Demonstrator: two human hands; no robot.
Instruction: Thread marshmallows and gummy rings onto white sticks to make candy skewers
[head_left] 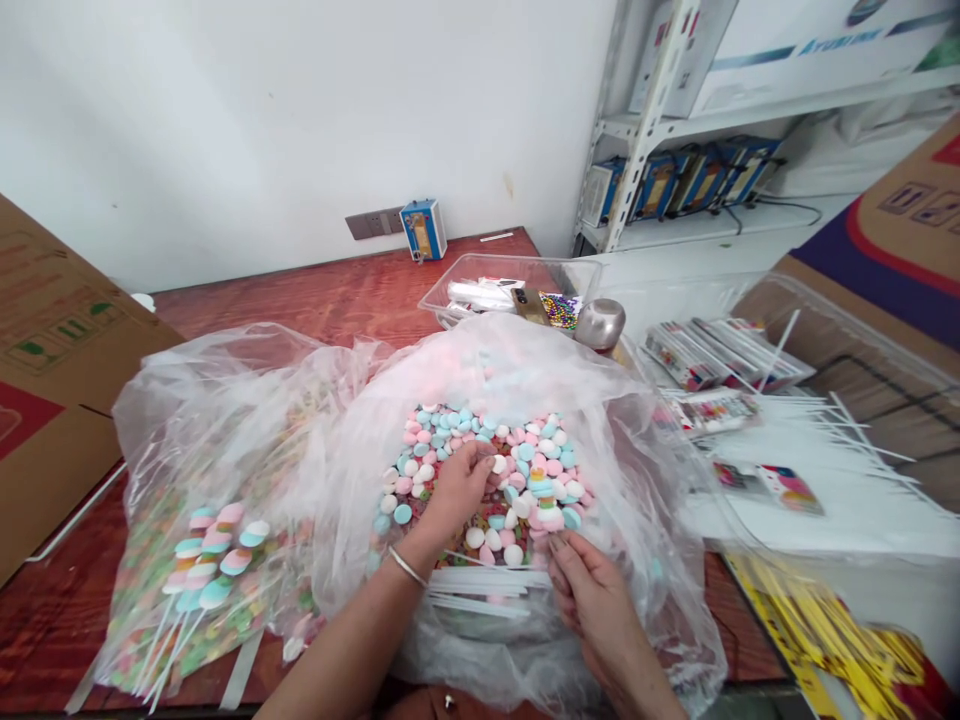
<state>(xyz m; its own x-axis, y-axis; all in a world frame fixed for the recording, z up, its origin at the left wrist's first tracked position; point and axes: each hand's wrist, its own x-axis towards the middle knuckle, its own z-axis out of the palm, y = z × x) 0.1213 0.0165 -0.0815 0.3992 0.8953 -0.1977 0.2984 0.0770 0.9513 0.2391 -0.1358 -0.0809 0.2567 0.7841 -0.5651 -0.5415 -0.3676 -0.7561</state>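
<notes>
My right hand (589,585) is closed in a pinch at the base of a candy skewer (546,500), which stands up with pastel marshmallows and small gummy pieces stacked on it. The fingers hide its stick. My left hand (461,485) reaches into the clear plastic bag (360,520), its thumb and fingertips pinched at a white marshmallow (498,464). Around both hands lie loose pink, blue and white marshmallows (457,425), with reddish gummy rings (469,510) among them. White sticks (487,590) lie across the near side of the bag.
Finished-looking skewers (206,560) rest on a bag of gummy rings (142,530) at left. Behind are a clear tray (480,262) and a metal bowl (600,324). Cardboard boxes (60,380) flank both sides. White sticks (810,450) and packets (712,350) fill a bin at right.
</notes>
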